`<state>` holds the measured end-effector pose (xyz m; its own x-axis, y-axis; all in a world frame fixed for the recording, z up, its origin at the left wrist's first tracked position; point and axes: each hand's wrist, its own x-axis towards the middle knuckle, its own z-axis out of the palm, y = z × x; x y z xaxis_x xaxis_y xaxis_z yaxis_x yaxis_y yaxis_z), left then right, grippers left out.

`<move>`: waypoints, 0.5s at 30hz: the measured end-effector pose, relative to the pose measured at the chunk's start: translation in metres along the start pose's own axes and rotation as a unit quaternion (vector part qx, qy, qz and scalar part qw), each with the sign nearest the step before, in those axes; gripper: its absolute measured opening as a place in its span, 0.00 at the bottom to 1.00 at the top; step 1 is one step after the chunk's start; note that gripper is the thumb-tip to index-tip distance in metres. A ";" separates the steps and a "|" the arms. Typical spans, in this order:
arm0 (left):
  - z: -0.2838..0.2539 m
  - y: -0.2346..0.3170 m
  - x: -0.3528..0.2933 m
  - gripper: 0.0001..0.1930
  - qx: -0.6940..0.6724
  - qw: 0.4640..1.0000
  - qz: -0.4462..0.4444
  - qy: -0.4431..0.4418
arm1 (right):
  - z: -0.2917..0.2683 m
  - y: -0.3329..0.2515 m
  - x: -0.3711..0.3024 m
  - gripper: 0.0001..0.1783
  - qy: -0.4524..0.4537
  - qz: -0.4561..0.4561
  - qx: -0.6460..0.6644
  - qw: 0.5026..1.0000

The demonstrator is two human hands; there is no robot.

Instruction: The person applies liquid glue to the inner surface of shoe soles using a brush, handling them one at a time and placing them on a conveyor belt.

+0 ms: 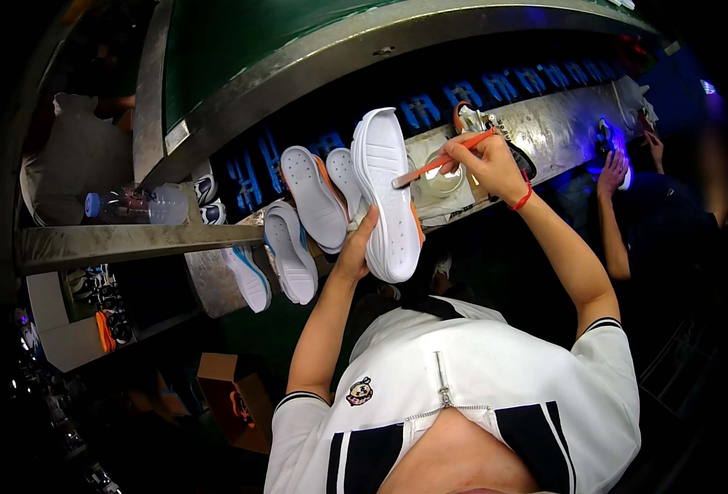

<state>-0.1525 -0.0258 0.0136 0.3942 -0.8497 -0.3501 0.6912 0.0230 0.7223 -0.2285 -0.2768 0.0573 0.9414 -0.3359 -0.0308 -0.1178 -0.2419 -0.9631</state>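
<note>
A white shoe sole [385,177] with small holes stands tilted up in front of me. My left hand [356,247] is closed on its left edge. My right hand [487,169] is closed round the orange handle of a brush [438,162]. The brush's tip meets the inner face of the sole near its middle. Behind my right hand is a round whitish dish [442,177] on the bench. To the left of the held sole lie more soles: one with an orange edge [308,193], one partly hidden [343,174], and two with blue edges [290,255].
A metal bench [545,123] runs off to the right, with a row of blue racks [500,85] behind it. A steel frame [158,239] and a clear bottle [137,204] are at left. At right, a co-worker's hand [613,173] holds a shoe. A cardboard box [220,370] sits low left.
</note>
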 end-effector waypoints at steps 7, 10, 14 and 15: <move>0.003 0.009 -0.017 0.33 -0.159 0.980 -0.082 -0.089 | -0.019 -0.024 0.038 0.13 0.076 -0.127 -0.094 0.984; -0.006 0.015 -0.021 0.33 -0.237 0.953 -0.145 -0.121 | -0.017 -0.039 0.047 0.12 -0.037 -0.206 -0.112 0.972; -0.025 0.006 -0.018 0.32 -0.256 0.950 -0.147 -0.104 | 0.017 -0.045 0.052 0.11 -0.203 -0.265 -0.066 0.940; -0.028 0.005 -0.018 0.32 -0.267 0.948 -0.139 -0.103 | 0.030 -0.050 0.049 0.11 -0.216 -0.280 -0.078 0.932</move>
<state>-0.1392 0.0043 0.0064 0.0631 -0.9456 -0.3191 0.9809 -0.0002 0.1945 -0.1670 -0.2544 0.0958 0.9044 0.2734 0.3277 0.4177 -0.4097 -0.8110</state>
